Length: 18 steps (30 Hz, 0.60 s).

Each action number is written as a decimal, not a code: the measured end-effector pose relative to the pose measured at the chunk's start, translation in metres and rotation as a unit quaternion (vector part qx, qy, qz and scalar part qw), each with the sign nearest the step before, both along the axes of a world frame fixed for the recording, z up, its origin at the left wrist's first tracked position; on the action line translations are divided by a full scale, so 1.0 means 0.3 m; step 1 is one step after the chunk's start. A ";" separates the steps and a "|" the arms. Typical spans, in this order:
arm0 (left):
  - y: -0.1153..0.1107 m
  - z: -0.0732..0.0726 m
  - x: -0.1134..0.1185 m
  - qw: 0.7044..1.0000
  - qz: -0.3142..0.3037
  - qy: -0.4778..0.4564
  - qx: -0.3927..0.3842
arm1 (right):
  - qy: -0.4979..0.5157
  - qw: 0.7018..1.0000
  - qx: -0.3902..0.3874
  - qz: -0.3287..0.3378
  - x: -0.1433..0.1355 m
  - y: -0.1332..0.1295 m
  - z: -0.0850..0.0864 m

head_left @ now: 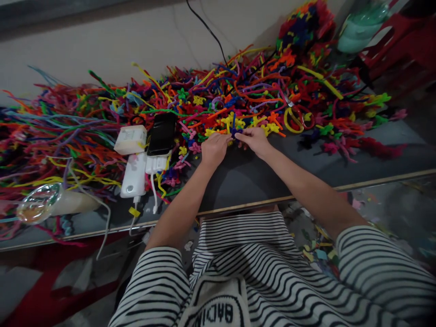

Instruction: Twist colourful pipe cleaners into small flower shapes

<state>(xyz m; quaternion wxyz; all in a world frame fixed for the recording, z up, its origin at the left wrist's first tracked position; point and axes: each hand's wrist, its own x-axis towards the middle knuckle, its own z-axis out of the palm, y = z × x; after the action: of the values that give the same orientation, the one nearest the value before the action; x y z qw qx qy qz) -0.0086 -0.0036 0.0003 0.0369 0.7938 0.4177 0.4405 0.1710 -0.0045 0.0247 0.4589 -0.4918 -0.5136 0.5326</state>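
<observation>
Both hands meet over the dark table [245, 181], at the front edge of a big heap of colourful fuzzy stems [200, 91]. Between my fingertips is a small dark blue fuzzy piece [234, 131]. My left hand [215, 147] has its fingers closed on the piece's left side. My right hand [255, 141] pinches it from the right with thumb and forefinger. Just behind the hands lie yellow flower-shaped pieces [235, 121]. The finer shape of the blue piece is too small to make out.
Scissors with yellow and red handles [293, 120] lie right of my hands. To the left are a black phone [162, 134], a white power strip [134, 175] with cables, and a tipped cup [44, 203]. A teal container [361, 29] stands at the back right.
</observation>
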 end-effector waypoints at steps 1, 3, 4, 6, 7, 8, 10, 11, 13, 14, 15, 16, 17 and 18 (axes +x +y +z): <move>-0.001 0.001 0.002 1.000 0.001 0.003 0.000 | -0.003 1.000 0.000 -0.004 -0.001 0.001 -0.003; 0.001 0.000 0.006 1.000 0.006 0.009 0.013 | -0.006 1.000 0.001 -0.009 -0.002 0.004 -0.010; 0.002 -0.002 0.008 1.000 0.008 0.011 0.023 | -0.007 1.000 0.002 -0.011 -0.002 0.006 -0.013; 0.006 -0.007 0.010 0.999 0.010 0.014 0.038 | -0.008 1.000 0.007 -0.012 -0.002 0.009 -0.019; 0.008 -0.009 0.010 0.999 0.009 0.016 0.040 | -0.009 1.000 0.011 -0.013 -0.002 0.010 -0.021; 0.010 -0.012 0.011 0.999 0.009 0.018 0.041 | -0.010 1.000 0.014 -0.014 -0.002 0.011 -0.023; 0.014 -0.016 0.011 0.999 0.009 0.018 0.039 | -0.013 1.000 0.019 -0.013 -0.002 0.011 -0.024; 0.015 -0.017 0.011 0.999 0.009 0.015 0.038 | -0.013 1.000 0.019 -0.013 -0.003 0.011 -0.023; 0.016 -0.019 0.011 0.999 0.010 0.005 0.035 | -0.013 1.000 0.017 -0.012 -0.003 0.009 -0.018; 0.017 -0.018 0.012 0.999 0.009 -0.002 0.030 | -0.010 1.000 0.017 -0.012 -0.002 0.007 -0.015; 0.016 -0.016 0.013 1.000 0.007 -0.010 0.024 | -0.006 1.000 0.016 -0.013 -0.002 0.006 -0.010; 0.015 -0.014 0.014 1.000 0.003 -0.020 0.014 | -0.001 1.000 0.015 -0.013 -0.001 0.004 -0.006; 0.013 -0.010 0.015 0.999 -0.002 -0.033 0.003 | 0.004 1.000 0.013 -0.013 0.000 0.002 -0.001; 0.011 -0.006 0.017 0.999 -0.006 -0.047 -0.012 | 0.008 1.000 0.011 -0.012 0.001 0.001 0.004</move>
<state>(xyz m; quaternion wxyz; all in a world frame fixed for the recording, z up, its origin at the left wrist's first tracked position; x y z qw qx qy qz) -0.0035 -0.0004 -0.0014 0.0689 0.7743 0.4161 0.4718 0.1713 -0.0044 0.0259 0.4749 -0.4884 -0.5097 0.5254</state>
